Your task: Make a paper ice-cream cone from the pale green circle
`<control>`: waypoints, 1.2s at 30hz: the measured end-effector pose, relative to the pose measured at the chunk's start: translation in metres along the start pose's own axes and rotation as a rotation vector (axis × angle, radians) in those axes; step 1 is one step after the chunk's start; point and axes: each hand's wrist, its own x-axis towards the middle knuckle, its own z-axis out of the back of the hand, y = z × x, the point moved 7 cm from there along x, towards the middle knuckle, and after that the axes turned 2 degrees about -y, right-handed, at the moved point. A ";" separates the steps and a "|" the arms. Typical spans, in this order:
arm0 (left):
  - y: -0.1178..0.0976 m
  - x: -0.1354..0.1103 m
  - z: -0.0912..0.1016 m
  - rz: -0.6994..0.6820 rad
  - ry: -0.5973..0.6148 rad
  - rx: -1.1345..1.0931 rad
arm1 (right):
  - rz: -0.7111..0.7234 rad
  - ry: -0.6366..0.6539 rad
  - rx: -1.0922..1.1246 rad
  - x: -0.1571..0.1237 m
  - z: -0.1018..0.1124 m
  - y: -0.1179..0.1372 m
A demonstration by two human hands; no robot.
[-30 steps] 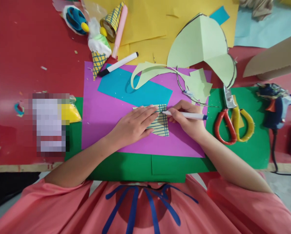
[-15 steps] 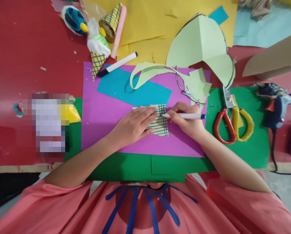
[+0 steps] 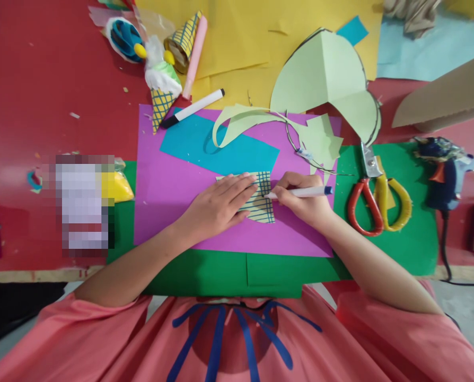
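My left hand [image 3: 225,201] lies flat, fingers stretched out, over the left part of a small pale-yellow paper piece [image 3: 261,208]. Blue lines cross that piece, forming a grid toward its right edge. In my right hand [image 3: 300,199] is a white marker [image 3: 310,191] with a blue end, gripped between thumb and fingers. Its tip rests on the lined paper near the right edge. Beneath both hands spreads a purple sheet [image 3: 165,212]. Just beyond it on that sheet are a blue paper piece [image 3: 229,151] and a curled pale-green paper strip [image 3: 237,119].
To the right lie scissors [image 3: 366,204] with red and yellow handles and a blue glue gun [image 3: 446,178]. Farther back are a folded pale-green paper shape [image 3: 324,69], a second marker [image 3: 199,103] and a paper ice-cream cone [image 3: 162,98]. A yellow packet [image 3: 120,185] sits left.
The marker tip has moved slightly down along the lined paper, toward me, with my right hand. My left hand stays flat in place. The view has shifted a little.
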 end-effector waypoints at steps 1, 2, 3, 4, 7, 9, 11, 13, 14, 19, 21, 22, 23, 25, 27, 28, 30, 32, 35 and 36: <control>0.000 0.000 0.000 -0.001 -0.005 -0.002 | 0.004 0.005 0.005 0.000 0.000 0.000; 0.000 0.000 0.000 -0.004 -0.007 0.001 | 0.008 0.009 0.010 0.000 -0.001 0.000; 0.000 0.000 0.000 -0.007 -0.008 0.006 | 0.010 0.015 0.013 0.000 -0.001 0.000; 0.000 0.000 0.000 -0.009 -0.008 0.011 | 0.011 0.019 0.013 0.000 -0.001 0.000; 0.000 0.000 0.001 -0.008 -0.010 0.002 | 0.004 0.036 0.002 0.000 -0.002 0.000; 0.000 0.000 0.001 -0.007 -0.013 -0.013 | 0.001 0.053 -0.005 -0.001 -0.003 0.000; 0.000 0.000 0.000 -0.005 -0.009 -0.018 | 0.004 0.066 -0.008 -0.001 -0.004 0.001; 0.001 0.000 0.000 -0.001 -0.006 -0.020 | 0.004 0.074 -0.013 -0.001 -0.004 0.002; 0.001 0.000 0.000 0.001 -0.005 -0.022 | 0.004 0.077 -0.016 -0.001 -0.004 0.002; 0.000 0.000 0.000 -0.002 0.007 -0.003 | -0.019 0.084 0.052 -0.002 -0.001 0.000; 0.000 0.000 0.000 -0.003 0.011 0.018 | -0.052 0.041 0.173 -0.002 0.003 -0.003; 0.000 0.000 0.000 -0.004 0.011 0.027 | -0.063 0.016 0.243 -0.002 0.005 -0.004; 0.000 0.000 0.001 -0.006 0.010 0.033 | -0.068 -0.006 0.306 -0.002 0.006 -0.005; 0.001 0.000 0.001 -0.005 0.006 0.035 | -0.061 -0.024 0.380 -0.002 0.007 -0.005; 0.002 0.000 0.001 0.004 0.004 0.028 | -0.056 -0.006 0.382 -0.003 0.005 -0.005; 0.003 0.000 0.000 0.007 0.003 0.024 | -0.055 0.004 0.364 -0.003 0.005 -0.005; 0.005 0.000 -0.001 0.014 -0.002 0.015 | -0.051 0.014 0.315 -0.003 0.004 -0.004; 0.008 0.000 -0.002 0.024 -0.015 0.003 | -0.048 0.009 0.268 -0.003 0.004 -0.002; 0.012 0.001 0.000 0.057 -0.046 -0.005 | -0.054 0.002 0.226 -0.003 0.003 -0.001; 0.014 0.001 0.001 0.065 -0.056 -0.005 | -0.052 0.004 0.222 -0.003 0.003 -0.001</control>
